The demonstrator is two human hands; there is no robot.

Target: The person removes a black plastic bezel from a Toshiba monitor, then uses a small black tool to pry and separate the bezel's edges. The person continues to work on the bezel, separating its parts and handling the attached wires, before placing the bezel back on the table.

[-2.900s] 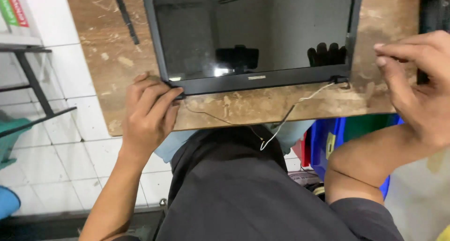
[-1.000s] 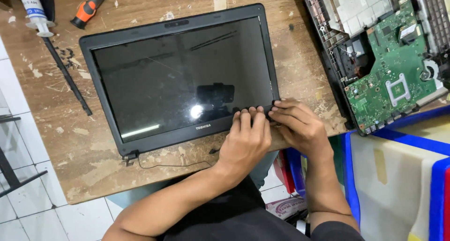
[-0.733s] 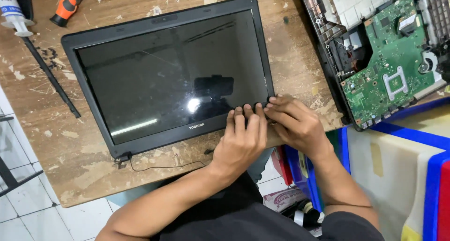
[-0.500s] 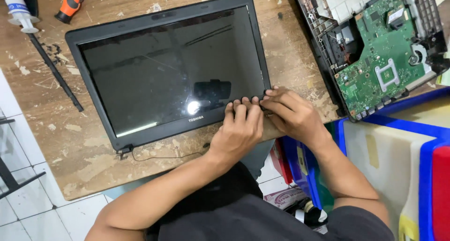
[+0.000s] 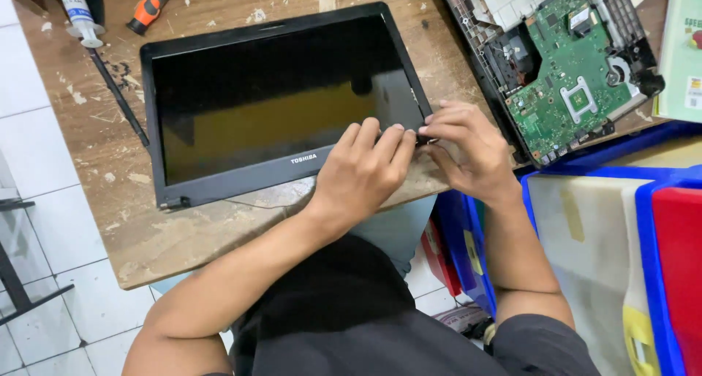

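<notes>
A detached laptop screen panel (image 5: 278, 102) with a black bezel lies flat on a worn wooden table (image 5: 183, 237). My left hand (image 5: 363, 173) rests over the bezel's lower right corner, fingertips pressed on the frame. My right hand (image 5: 466, 149) meets it at that same corner, fingers pinching the bezel edge. A thin cable (image 5: 252, 203) trails from the panel's lower left hinge along the table.
An opened laptop base with a green circuit board (image 5: 567, 62) lies at the table's right. An orange-handled screwdriver (image 5: 150, 7), a syringe-like tube (image 5: 77, 10) and a black strip (image 5: 121, 102) lie at the upper left. Blue bins (image 5: 621, 200) stand at the right. Tiled floor at left.
Both hands moved from the table's front edge to the panel's lower right corner and have stayed there, shifting slightly. The camera view turned and shifted.
</notes>
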